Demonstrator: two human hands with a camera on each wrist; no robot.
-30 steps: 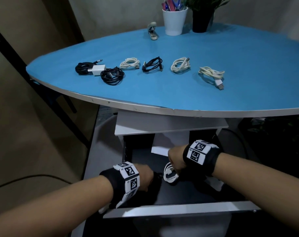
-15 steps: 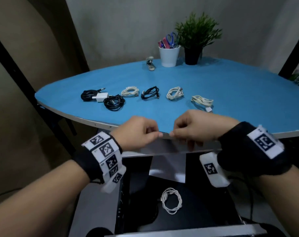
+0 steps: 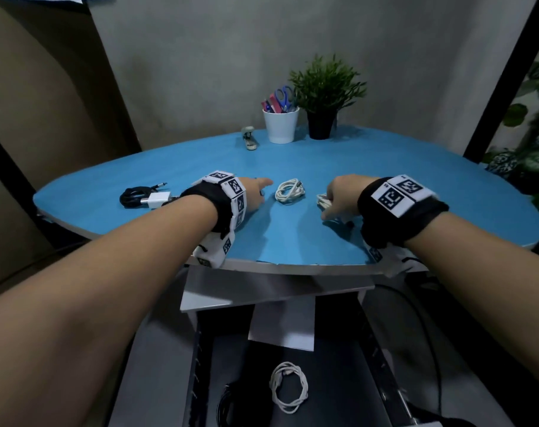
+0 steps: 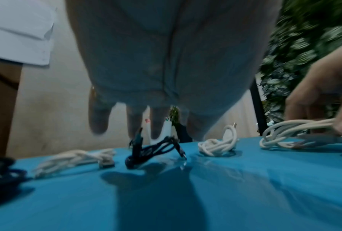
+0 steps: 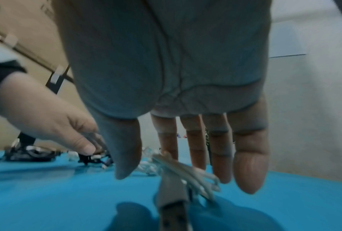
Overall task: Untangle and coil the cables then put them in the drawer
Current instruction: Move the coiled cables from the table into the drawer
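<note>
Blue tabletop [image 3: 385,167] is carrying the rest of the coiled cables in a row along its near edge, while one white coil [image 3: 289,386] is already lying in the open drawer [image 3: 348,374] below that edge — both hands were down in that drawer a second ago and are now reaching back over the table, so the task is moving on to the next pair.

The right hand [image 3: 339,197] is closing on the white cable [image 4: 288,134] at the right end of the row: in the left wrist view the strands are running between thumb and curled fingers, lifted slightly off the surface, with a plug end trailing toward the table's near edge.

The left hand [image 3: 256,192] is coming down over the black cable [image 4: 152,148]; its fingers are hanging nearly straight with the tips just at the loops, and whether they are gripping yet cannot be told — I judge not.

Another white coil [image 3: 289,192] is lying untouched between the hands; a black cable with a white adapter [image 3: 145,197] is sitting toward the left edge. At the far edge are standing a pen cup [image 3: 280,124], a potted plant [image 3: 322,97] and a stapler [image 3: 249,138].
</note>
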